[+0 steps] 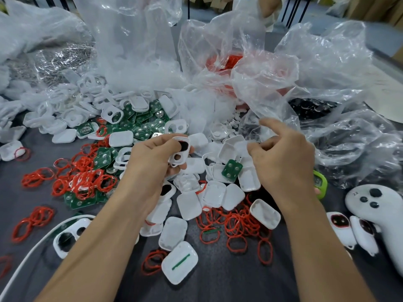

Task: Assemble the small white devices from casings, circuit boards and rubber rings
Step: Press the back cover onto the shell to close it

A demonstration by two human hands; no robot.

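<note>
One white casing [181, 152], two holes

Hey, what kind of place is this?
Probably a small hand-assembly workshop: loose heaps of white casings, green circuit boards and red rubber rings on a dark table, with clear plastic bags behind.

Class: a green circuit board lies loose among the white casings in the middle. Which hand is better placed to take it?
Right, probably. The right hand hovers close beside the green circuit board, while the left hand grips a white casing. Whether the right fingers pinch something is unclear.
</note>
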